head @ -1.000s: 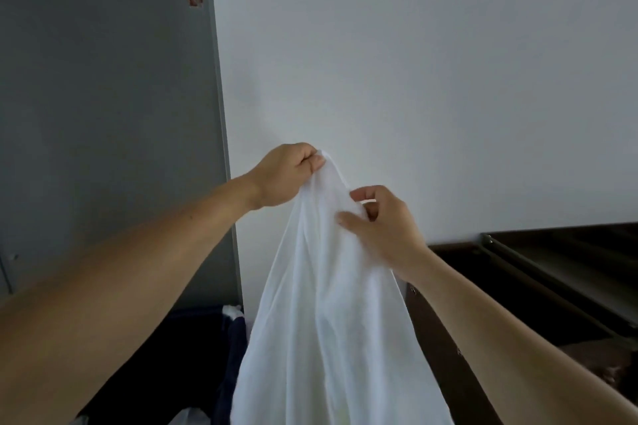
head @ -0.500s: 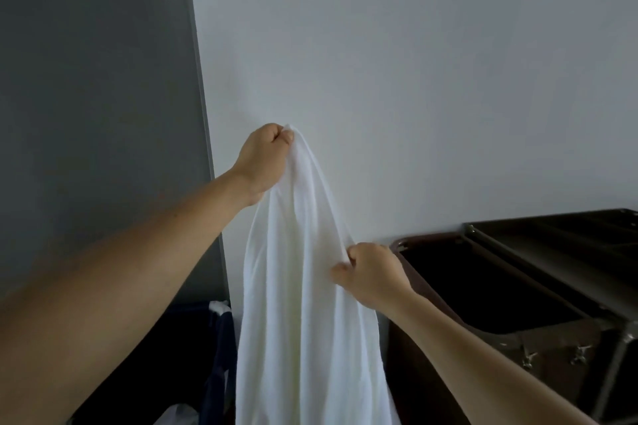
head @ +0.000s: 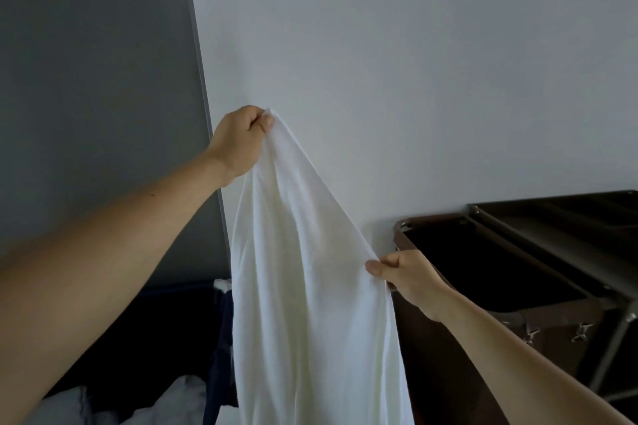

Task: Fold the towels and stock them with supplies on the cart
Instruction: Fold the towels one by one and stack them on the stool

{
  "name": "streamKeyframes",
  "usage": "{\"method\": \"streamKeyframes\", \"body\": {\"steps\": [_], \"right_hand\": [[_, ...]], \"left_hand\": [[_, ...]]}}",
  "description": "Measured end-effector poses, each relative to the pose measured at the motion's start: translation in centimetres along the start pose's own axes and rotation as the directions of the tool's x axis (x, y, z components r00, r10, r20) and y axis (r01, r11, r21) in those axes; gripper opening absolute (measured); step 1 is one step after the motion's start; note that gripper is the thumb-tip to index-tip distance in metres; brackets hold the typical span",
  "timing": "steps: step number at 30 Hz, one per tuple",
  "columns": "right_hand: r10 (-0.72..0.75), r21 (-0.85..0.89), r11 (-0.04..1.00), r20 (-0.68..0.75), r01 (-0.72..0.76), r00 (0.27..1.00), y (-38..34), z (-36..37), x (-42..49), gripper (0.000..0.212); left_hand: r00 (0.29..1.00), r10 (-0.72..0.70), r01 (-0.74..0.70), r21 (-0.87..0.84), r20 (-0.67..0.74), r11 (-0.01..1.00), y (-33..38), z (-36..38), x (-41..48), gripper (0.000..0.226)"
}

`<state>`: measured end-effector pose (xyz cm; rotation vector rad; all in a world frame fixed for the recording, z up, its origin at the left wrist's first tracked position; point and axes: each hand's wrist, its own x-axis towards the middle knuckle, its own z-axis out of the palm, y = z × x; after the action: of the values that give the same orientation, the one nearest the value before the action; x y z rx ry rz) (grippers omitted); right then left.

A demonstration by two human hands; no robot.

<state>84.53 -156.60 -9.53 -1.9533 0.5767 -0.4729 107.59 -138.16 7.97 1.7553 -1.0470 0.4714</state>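
White towel (head: 310,286), hanging before the wall just left of the cart (head: 538,217); pinched at top corner by left hand (head: 238,141), at right edge by right hand (head: 411,276). Liable to slip toward the dark hamper (head: 217,355) on any loosening of either pinch.

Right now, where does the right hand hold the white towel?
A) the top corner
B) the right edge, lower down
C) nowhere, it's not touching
B: the right hand pinches the right edge of the white towel, below the left hand, which grips its top.
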Motion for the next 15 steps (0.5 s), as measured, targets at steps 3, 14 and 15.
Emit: {"method": "streamKeyframes", "body": {"steps": [3,14,15], "right_hand": [[0.052,-0.088,0.995,0.092,-0.044,0.994,1.4,-0.3,0.2,0.027],[-0.063,-0.063,0.996,-0.074,0.059,0.995,3.1,-1.4,-0.4,0.032],[-0.04,-0.082,0.996,-0.079,0.034,0.996,3.3,-1.2,-0.4,0.022]], "left_hand": [[0.995,0.021,-0.03,0.085,0.098,0.996,-0.9,-0.3,-0.4,0.042],[0.923,-0.225,0.233,0.01,0.313,0.972,-4.3,-1.6,-1.0,0.022],[0.926,-0.24,0.258,-0.025,0.293,0.966,-4.4,-1.3,-1.0,0.021]]}}
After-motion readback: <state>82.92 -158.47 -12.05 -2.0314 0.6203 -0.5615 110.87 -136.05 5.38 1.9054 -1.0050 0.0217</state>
